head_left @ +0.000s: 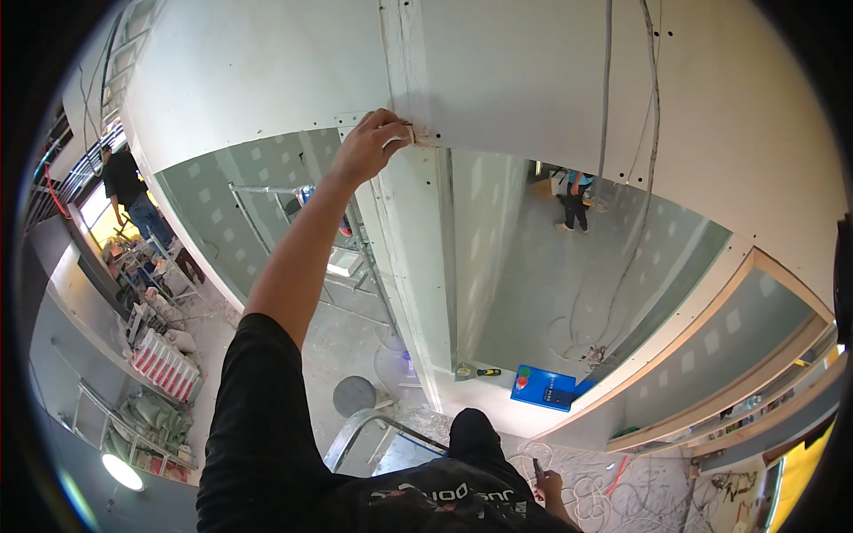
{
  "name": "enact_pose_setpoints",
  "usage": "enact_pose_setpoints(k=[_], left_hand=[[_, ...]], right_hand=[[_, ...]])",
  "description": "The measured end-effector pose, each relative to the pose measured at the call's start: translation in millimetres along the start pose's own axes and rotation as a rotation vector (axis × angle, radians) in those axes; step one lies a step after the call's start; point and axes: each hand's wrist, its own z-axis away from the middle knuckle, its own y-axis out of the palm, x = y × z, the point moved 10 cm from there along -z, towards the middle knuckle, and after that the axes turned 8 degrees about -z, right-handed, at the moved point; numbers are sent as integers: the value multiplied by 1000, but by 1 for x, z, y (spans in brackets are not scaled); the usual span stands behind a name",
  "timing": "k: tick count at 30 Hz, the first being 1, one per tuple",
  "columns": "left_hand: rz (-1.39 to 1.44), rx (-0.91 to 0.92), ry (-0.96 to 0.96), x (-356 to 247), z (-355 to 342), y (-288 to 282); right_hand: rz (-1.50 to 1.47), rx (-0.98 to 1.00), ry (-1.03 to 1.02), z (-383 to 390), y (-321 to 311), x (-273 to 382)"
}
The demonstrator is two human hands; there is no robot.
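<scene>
My left hand (pixel 371 147) is raised, its fingers curled on a pale edge at the wallboard joint (pixel 410 80); whether a small loose piece is also pinched there, I cannot tell. Below it runs the white vertical post (pixel 423 266) beside the openings. My right hand (pixel 548 489) is low by my body, closed around a slim dark tool whose type I cannot make out. On the sill (pixel 480 391) below the right opening lie a yellow-and-black tool (pixel 489 372) and a blue box (pixel 542 387). A metal stepladder (pixel 351 431) stands under me.
One person (pixel 129 191) stands high at left, another (pixel 573 202) beyond the right opening. Scaffolding (pixel 258 222) is behind the left opening, stacked materials (pixel 164 364) at lower left. Cables (pixel 649 107) hang at right; more tangle on the floor. A round grey object (pixel 354 395) is below.
</scene>
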Motion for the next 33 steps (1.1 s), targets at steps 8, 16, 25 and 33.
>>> enact_pose_setpoints(k=[8, 16, 25, 33], left_hand=[[-124, 15, 288, 12, -1, 0], [-237, -23, 415, -12, 4, -6], [-55, -80, 146, 7, 4, 0], [364, -402, -643, 76, 32, -21]], right_hand=[[168, -5, 18, 33, -35, -24], [109, -47, 101, 29, -43, -43], [101, 5, -14, 8, -5, -2], [203, 49, -36, 13, -16, 8]])
